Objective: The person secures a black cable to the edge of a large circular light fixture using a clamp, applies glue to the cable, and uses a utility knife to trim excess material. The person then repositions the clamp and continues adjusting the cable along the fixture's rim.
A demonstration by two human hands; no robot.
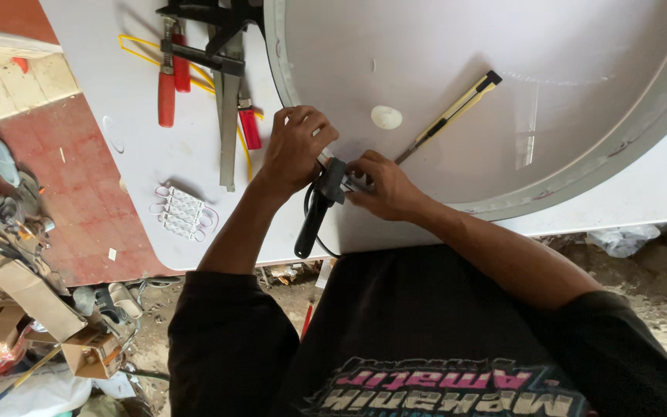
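Black sleeves nearest; left hand [295, 150] fingers curled tight on round sign rim [291, 93], right hand [380, 185] pinching black tool [319, 207] at rim edge; likely fastening rim, next needs steady pressure; knife [449, 116] inside, clamps [210, 62] beside

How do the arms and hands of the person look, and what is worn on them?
Both hands, the left hand and the right hand, are bare, without gloves; no rings or watch can be seen. The forearms are uncovered. Black sleeves of a dark shirt are pushed up around the elbows. The shirt front carries printed lettering in pink, white and blue.
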